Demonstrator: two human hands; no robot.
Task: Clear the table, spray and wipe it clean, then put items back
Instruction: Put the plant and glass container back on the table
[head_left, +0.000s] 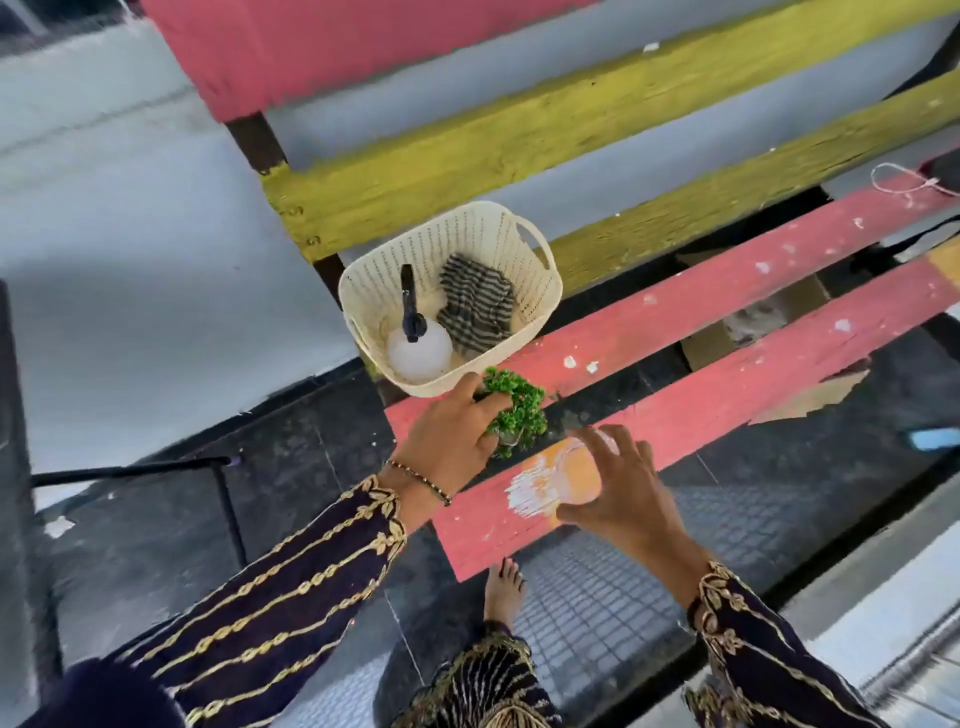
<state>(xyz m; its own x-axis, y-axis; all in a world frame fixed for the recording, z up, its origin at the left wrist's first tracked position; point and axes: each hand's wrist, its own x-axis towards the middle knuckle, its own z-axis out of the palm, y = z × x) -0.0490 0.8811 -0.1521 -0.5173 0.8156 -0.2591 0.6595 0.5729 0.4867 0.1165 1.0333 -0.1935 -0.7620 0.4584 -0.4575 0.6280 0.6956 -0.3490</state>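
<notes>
Shows a slatted tabletop (727, 312) of pink and yellow planks with open gaps between them. Carries a cream perforated basket (467, 234) at the left edge, set on the farther pink plank and reaching back to the yellow plank behind. Contains, on the basket's left side, a spray bottle (418, 348) with a round white body and black trigger head; on the right side, a crumpled striped cloth (475, 306), just beside the bottle. Places a small green plant (522, 410) just in front of the basket, toward the near edge, over the gap between the two pink planks. Grips that plant with the left hand (447, 436): fingers curled over the foliage, thumb pointing toward the basket rim, plant base mostly hidden beneath the fingers. Wears a beaded bracelet (421, 480) at the left wrist, above a dark sleeve with gold embroidery. Positions the right hand (628, 493) over the nearest pink plank, close to the near left corner, fingers spread and curved about a blurred orange-and-white object (566, 473), thumb on its near side. Cannot tell, owing to blur, what the object is or whether the right hand actually clasps it. Leaves a thin white cord (904, 182) at the far right of the tabletop, well apart from the basket.
</notes>
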